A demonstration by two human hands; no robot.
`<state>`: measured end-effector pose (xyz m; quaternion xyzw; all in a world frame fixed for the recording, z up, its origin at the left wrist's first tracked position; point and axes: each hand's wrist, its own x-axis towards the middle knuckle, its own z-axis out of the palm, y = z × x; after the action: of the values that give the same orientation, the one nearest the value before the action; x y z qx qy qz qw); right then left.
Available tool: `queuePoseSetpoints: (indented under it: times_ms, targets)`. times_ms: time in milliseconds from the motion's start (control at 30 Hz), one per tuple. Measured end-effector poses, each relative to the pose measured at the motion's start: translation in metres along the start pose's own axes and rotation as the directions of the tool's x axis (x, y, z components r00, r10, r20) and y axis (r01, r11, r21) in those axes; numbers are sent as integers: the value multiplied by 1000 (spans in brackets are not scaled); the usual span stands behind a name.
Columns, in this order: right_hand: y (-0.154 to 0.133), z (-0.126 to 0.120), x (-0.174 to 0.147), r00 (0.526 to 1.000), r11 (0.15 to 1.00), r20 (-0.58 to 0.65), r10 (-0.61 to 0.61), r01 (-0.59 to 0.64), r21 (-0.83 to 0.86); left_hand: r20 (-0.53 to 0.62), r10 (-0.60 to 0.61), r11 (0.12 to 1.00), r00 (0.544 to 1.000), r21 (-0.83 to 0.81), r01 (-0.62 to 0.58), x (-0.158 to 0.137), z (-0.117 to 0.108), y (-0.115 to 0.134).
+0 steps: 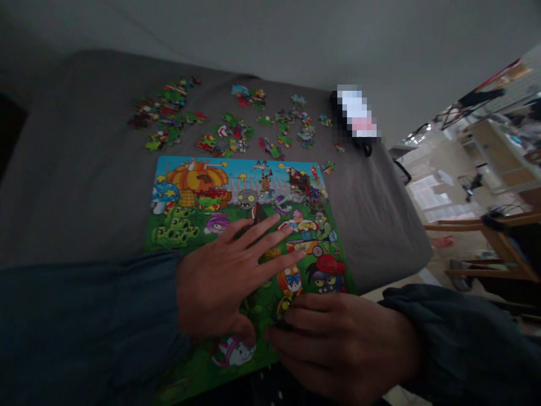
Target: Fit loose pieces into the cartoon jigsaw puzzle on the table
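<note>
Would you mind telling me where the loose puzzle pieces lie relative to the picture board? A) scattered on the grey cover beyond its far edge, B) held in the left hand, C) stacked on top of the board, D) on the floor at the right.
A: the loose puzzle pieces lie spread on the grey cover past the far edge of the picture board, while the left hand lies flat on the board.

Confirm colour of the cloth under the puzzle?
Plain grey cloth, no pattern, under the puzzle; head view shows it.
</note>
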<state>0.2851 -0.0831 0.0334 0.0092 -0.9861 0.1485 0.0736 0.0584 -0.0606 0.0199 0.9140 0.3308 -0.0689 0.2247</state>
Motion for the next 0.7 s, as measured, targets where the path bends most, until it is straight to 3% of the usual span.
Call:
queuePoseSetpoints:
  times_ms: [200, 467, 700]
  targets:
    - [-1, 2, -2, 998, 998, 31, 55, -56, 34, -28, 19, 1000, 999, -22, -20, 2, 2, -2]
    - [-5, 0, -13, 993, 993, 21, 118, -118, -5, -165, 62, 995, 984, -67, -74, 0, 10, -6]
    - [-10, 5, -31, 976, 979, 80, 201, -202, 9, -84, 45, 996, 995, -69, -51, 6, 4, -3]
